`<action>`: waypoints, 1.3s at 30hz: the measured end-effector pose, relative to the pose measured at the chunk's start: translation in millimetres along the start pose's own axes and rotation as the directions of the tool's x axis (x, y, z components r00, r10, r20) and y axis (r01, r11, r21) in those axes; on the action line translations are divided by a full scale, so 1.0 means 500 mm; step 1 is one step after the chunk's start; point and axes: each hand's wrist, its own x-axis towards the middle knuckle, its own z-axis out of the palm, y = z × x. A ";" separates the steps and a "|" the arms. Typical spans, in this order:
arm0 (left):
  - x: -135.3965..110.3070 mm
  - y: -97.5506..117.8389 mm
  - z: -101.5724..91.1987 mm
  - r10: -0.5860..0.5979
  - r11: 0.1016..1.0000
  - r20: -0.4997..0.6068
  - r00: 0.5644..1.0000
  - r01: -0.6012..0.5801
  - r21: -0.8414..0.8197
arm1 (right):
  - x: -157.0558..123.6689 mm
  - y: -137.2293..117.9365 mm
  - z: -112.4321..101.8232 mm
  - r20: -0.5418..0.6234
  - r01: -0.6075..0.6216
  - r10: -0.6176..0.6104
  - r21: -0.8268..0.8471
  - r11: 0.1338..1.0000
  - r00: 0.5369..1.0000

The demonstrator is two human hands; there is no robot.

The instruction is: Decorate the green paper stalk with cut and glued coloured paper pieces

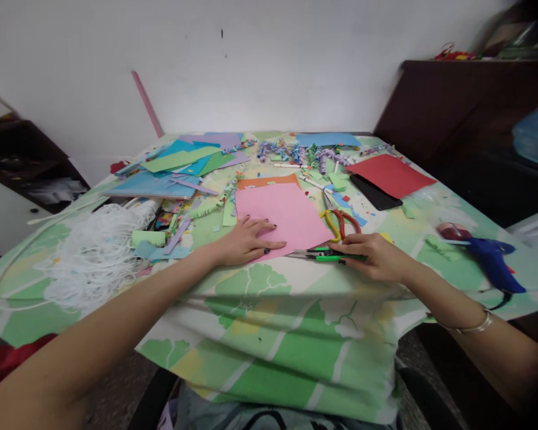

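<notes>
My left hand (248, 240) lies flat with its fingers spread on a sheet of pink paper (280, 206), pressing it to the table. In my right hand (370, 255) is a green-and-black utility knife (325, 254), its thin metal blade pointing left along the paper's near edge. My fingers hide part of its handle. Just beyond that hand, scissors (341, 221) with red and yellow handles lie beside the pink sheet. Orange paper (269, 181) shows from under the pink sheet's far edge.
White string (96, 257) is heaped at the left, near stacked coloured papers (179, 158). Curled paper strips (300, 154) lie at the back. Red paper (392, 173) partly covers a black phone-like object (376, 192). A blue glue gun (491, 257) rests at the right.
</notes>
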 end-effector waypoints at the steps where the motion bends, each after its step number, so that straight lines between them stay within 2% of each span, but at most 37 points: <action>1: 0.000 0.000 0.000 -0.001 1.000 0.003 1.000 0.001 0.005 | 0.000 -0.002 0.000 0.004 -0.003 0.003 -0.002 1.000 1.000; 11: 0.000 -0.003 0.000 0.030 0.999 -0.010 1.000 -0.030 0.029 | 0.004 -0.013 0.003 -0.029 0.006 -0.006 -0.007 1.000 1.000; 19: -0.001 -0.002 0.003 0.028 0.999 -0.014 1.000 -0.027 0.046 | 0.011 -0.009 -0.003 0.034 0.002 -0.001 -0.020 1.000 0.999; 31: -0.003 -0.003 0.004 0.062 0.998 -0.068 0.996 -0.060 0.028 | 0.009 -0.021 -0.001 0.024 0.006 -0.006 0.007 1.000 1.000; 34: -0.012 -0.002 0.006 0.099 0.995 -0.133 0.986 -0.096 0.027 | 0.011 -0.021 0.001 0.032 -0.015 0.015 0.011 1.000 0.999; 37: -0.023 -0.003 0.009 0.139 0.990 -0.275 0.951 -0.142 0.008 | 0.012 -0.021 0.002 0.030 -0.041 0.041 -0.006 0.999 0.999; 39: -0.028 -0.003 0.010 0.156 0.983 -0.328 0.932 -0.179 -0.041 | 0.011 -0.022 0.003 0.028 -0.049 0.049 -0.017 0.999 0.998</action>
